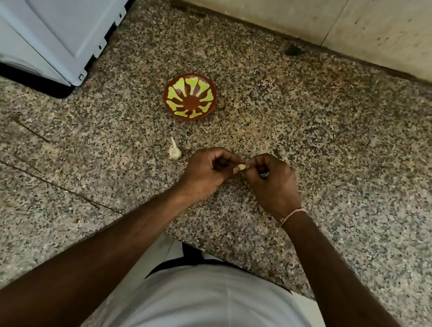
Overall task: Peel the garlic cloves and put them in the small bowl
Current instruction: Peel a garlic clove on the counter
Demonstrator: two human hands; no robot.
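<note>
A pale garlic clove (pixel 241 167) shows between my two hands, just above the granite counter. My left hand (pixel 207 172) pinches it from the left with curled fingers. My right hand (pixel 271 182) pinches its right end, fingers curled too. A small garlic bulb (pixel 174 151) lies on the counter left of my left hand. The small bowl (pixel 190 96), brown with a yellow-green flower pattern, stands behind the hands and holds nothing visible.
The speckled granite counter (pixel 351 156) runs to a beige wall at the back. A grey-white appliance (pixel 50 4) occupies the back left corner. A dark spot (pixel 293 50) sits near the wall. The counter's front edge lies below my forearms.
</note>
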